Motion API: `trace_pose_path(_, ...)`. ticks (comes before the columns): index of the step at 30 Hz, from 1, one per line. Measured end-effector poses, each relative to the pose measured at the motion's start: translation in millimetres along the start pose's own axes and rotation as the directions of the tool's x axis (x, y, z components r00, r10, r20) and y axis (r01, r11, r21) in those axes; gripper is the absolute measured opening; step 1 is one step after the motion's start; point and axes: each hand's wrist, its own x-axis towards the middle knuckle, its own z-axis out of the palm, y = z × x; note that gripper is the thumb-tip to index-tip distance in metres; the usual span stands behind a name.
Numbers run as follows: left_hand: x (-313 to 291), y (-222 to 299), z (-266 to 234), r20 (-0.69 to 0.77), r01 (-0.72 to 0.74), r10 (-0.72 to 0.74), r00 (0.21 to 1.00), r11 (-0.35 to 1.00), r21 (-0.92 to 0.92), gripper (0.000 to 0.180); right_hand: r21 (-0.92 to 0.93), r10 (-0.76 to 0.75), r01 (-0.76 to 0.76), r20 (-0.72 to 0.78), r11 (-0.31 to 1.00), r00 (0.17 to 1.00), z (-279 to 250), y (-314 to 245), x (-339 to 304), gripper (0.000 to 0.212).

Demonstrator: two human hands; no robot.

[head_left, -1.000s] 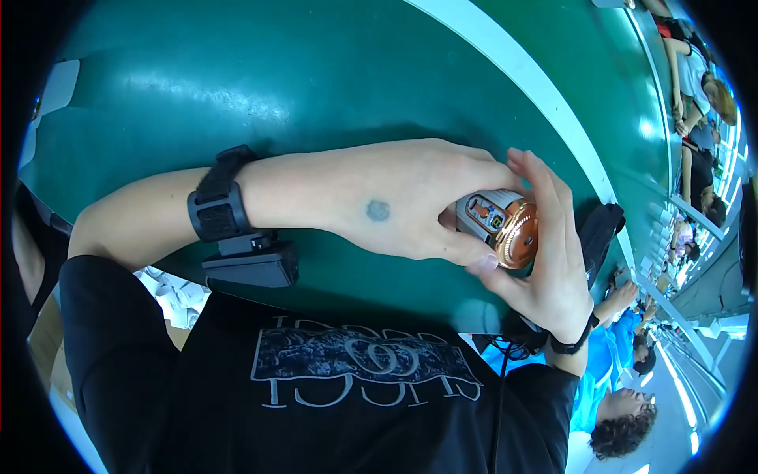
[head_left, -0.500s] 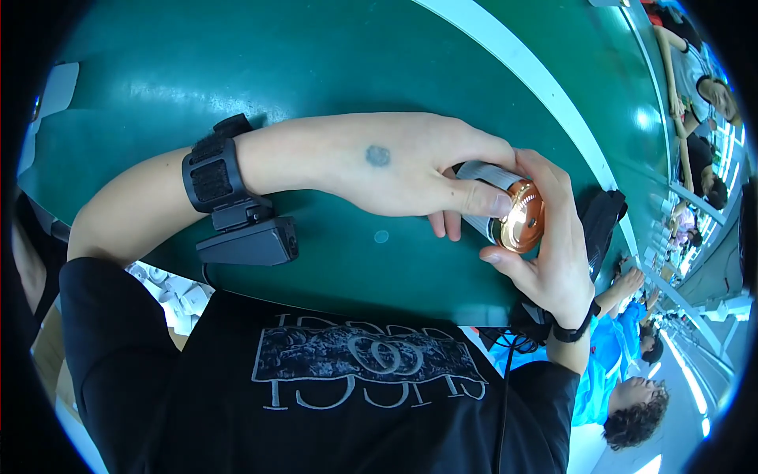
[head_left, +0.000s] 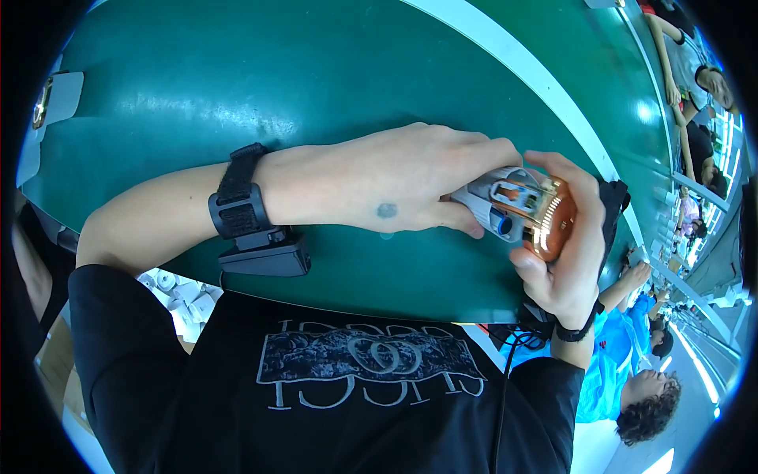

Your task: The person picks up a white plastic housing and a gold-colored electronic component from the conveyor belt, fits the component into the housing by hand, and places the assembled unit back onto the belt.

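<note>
My left hand (head_left: 430, 174) reaches across from the left and pinches the grey end of a small hand-held device (head_left: 505, 201) between thumb and fingers. The device looks like a hair clipper, with white, orange and blue inner parts showing on its upper side. Its other end is a shiny copper-coloured shell (head_left: 560, 217) with a ridged gold edge. My right hand (head_left: 580, 265) curls round this shell, with the thumb on the near side and fingers on the far side. Whether shell and grey part are joined, I cannot tell. Both hands hold the device above the green table.
The green table (head_left: 316, 71) has a white strip (head_left: 521, 63) running across it. A white tray-like piece (head_left: 67, 95) with something gold lies at the far left. A black pouch-like thing (head_left: 612, 201) is beside my right hand. Other people sit along the right side.
Both hands have shifted a little to the right with the device. It has turned, and its inner parts now show where the grey casing and copper end showed before.
</note>
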Motion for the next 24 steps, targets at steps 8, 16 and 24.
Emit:
trace_pose_path(8, -1, 20, -20, 0.199, 0.209, -0.175, 0.964, 0.964, -0.164, 0.057, 0.040, -0.056, 0.056, -0.004, 0.998, 0.998, 0, 6, -3, 0.086)
trace_pose_path(16, 4, 23, -18, 0.185, 0.296, -0.239, 0.953, 0.865, -0.406, 0.061, -0.146, -0.171, 0.159, -0.069, 0.976, 0.983, -2, -2, -1, 0.083)
trace_pose_path(24, 6, 22, -22, 0.253, 0.286, -0.187, 0.949, 0.846, -0.449, 0.060, -0.095, -0.106, 0.105, -0.005, 0.990, 0.994, 2, -6, -5, 0.092)
